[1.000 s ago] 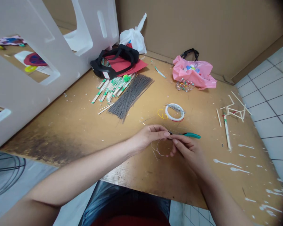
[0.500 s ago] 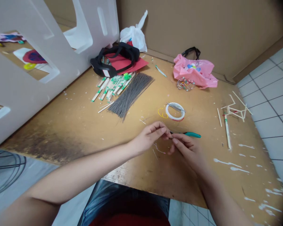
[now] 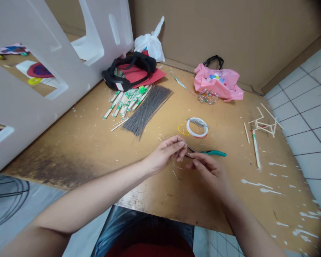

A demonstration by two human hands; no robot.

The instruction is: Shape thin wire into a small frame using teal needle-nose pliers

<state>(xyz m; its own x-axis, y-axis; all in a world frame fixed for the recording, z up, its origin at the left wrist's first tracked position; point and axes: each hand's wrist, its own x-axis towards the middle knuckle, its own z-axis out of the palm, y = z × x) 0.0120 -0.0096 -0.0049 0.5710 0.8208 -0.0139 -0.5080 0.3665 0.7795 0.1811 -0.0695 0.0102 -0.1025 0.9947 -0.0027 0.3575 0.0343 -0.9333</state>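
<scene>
Over the front middle of the table, my left hand (image 3: 173, 149) is closed in a pinch on a thin wire (image 3: 178, 166), which curves down below the fingers and has small pinkish bits on it. My right hand (image 3: 207, 167) pinches close beside it, thumb against forefinger, at what looks like the same wire; its fingertips hide the exact spot. Just behind the hands lie pliers with a teal handle (image 3: 215, 153), their jaws partly covered. A short loose piece of wire (image 3: 176, 176) rests on the table below the left hand.
Farther back are a white ring (image 3: 187, 125) holding cut wires, a yellow wire (image 3: 182, 130), a bundle of grey wires (image 3: 148, 111), wrapped chopsticks (image 3: 125, 103), a black headset (image 3: 115, 84) and a pink bag (image 3: 231, 87). A stick frame (image 3: 266, 128) lies right.
My hands have drawn slightly apart, the left fingers shifting a little left and the right fingertips moving slightly left and down. The view has tilted slightly.
</scene>
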